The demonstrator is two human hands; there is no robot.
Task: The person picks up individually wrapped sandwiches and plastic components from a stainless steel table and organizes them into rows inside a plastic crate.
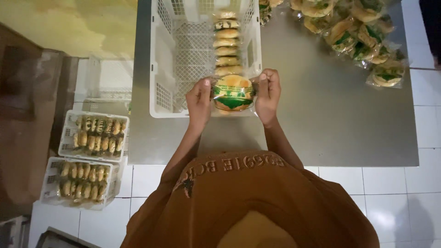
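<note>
Both hands, the left hand (199, 98) and right hand (268, 94), are pinching a wrapped bun (233, 93) over the white crate (161, 69) at the steel worktop's (321, 119) near edge, above a white tiled floor (404, 193).

A loose, rust-brown short-sleeved cloth shirt (257, 202) is worn, and a line of pale block lettering is printed across its chest. A small dark mark is seen beside that lettering, toward the left sleeve. Both forearms are left bare below the sleeves, and no glove, ring, watch or band is seen on the left hand (199, 98) or the right hand (268, 94).
</note>
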